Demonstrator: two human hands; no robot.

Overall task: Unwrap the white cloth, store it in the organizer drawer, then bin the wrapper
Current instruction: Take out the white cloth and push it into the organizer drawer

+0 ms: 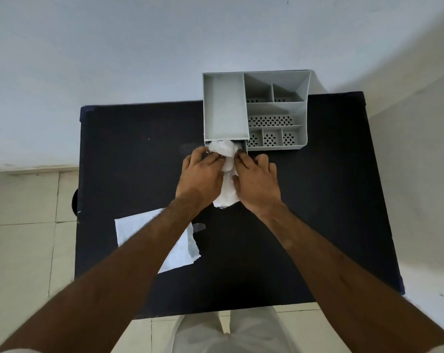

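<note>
Hands, left (203,171) and right (257,178), pinch white cloth (227,164), seemingly into drawer (242,146) at organizer's (254,108) front edge.

The cloth (227,159) is plain white, and so is the wrapper (180,253). The organizer (276,108) is light grey, with rows of dark oval holes patterning the floors of its open compartments. The table (317,200) is black. The wall (139,47) is pale bluish white.

Organizer (276,108) is set at table (114,154) far edge; cloth (227,159) is bunched into drawer (243,145) at its near left; wrapper (182,250) is laid nearer, left.
</note>
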